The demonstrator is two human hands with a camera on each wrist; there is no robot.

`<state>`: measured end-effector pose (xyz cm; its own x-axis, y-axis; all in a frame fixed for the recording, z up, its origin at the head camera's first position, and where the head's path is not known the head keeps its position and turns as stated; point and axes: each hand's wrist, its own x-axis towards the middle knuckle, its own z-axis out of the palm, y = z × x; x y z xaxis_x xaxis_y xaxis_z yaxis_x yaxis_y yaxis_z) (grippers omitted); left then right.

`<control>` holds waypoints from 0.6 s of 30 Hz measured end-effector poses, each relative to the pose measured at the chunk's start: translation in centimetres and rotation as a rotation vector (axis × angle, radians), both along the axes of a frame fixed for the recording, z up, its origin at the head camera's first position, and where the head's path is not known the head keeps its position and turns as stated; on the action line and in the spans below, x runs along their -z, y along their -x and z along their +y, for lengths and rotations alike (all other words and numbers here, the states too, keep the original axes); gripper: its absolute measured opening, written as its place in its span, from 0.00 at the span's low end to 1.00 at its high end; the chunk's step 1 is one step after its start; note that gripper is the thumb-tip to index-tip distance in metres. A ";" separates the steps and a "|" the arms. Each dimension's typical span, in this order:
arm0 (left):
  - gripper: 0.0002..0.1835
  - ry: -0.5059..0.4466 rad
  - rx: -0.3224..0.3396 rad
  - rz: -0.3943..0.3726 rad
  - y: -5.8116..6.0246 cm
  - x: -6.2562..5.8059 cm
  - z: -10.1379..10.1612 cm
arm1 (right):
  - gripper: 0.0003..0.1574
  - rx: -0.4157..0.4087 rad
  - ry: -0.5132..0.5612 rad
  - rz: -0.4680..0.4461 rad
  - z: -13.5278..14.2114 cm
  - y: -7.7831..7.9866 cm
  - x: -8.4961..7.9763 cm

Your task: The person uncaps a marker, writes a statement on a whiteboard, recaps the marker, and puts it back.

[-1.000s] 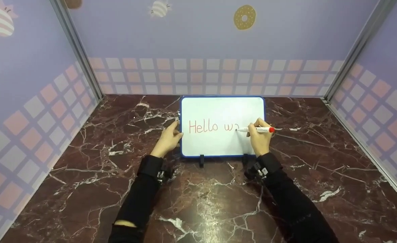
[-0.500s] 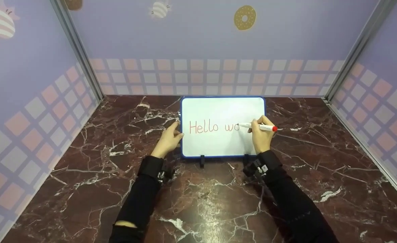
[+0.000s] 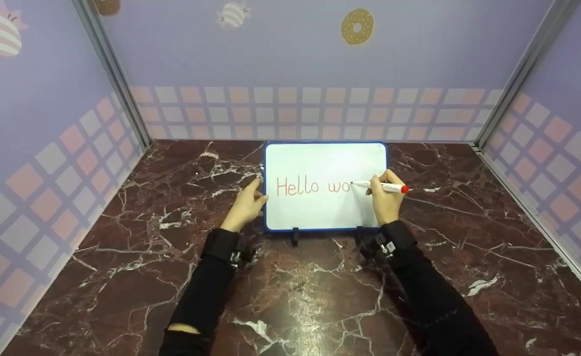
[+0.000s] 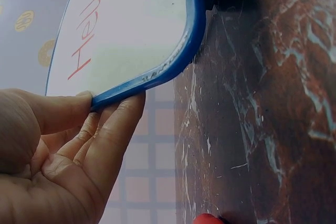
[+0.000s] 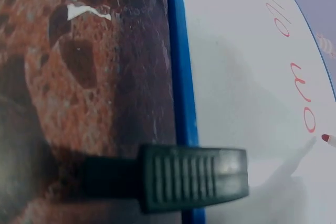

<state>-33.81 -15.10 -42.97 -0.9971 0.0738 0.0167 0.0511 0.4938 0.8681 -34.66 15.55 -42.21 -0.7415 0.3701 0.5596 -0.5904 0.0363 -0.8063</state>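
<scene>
A whiteboard (image 3: 320, 212) with a blue frame stands tilted back, with "Hello wo" in red letters (image 5: 311, 120) across it. My left hand (image 3: 245, 203) pinches its left edge; in the left wrist view the thumb (image 4: 68, 113) lies at the front of the frame and the fingers (image 4: 113, 140) reach behind it. My right hand (image 3: 387, 198) grips a white marker (image 3: 387, 187) with a red end, its tip just right of the "o". Only the marker's red tip (image 5: 325, 138) shows in the right wrist view, close over the board.
Black stand feet (image 3: 295, 236) hold the board's lower edge; one ribbed foot (image 5: 194, 179) looms large in the right wrist view. A small red object (image 4: 208, 219) lies low in the left wrist view. Patterned walls (image 3: 290, 111) enclose the dark marbled table (image 3: 300, 287).
The "o" after the "w" has been closed by the marker. My right hand has shifted slightly right with the marker, while the left hand keeps its place on the board.
</scene>
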 end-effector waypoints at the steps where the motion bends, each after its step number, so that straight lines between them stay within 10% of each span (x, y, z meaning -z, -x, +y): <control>1: 0.29 0.000 0.004 -0.001 0.0 0.0 0.0 | 0.16 -0.001 0.001 -0.002 0.0 0.0 0.0; 18: 0.29 0.013 -0.003 0.004 0.1 0.1 0.1 | 0.16 0.040 -0.079 -0.012 0.5 -0.8 0.1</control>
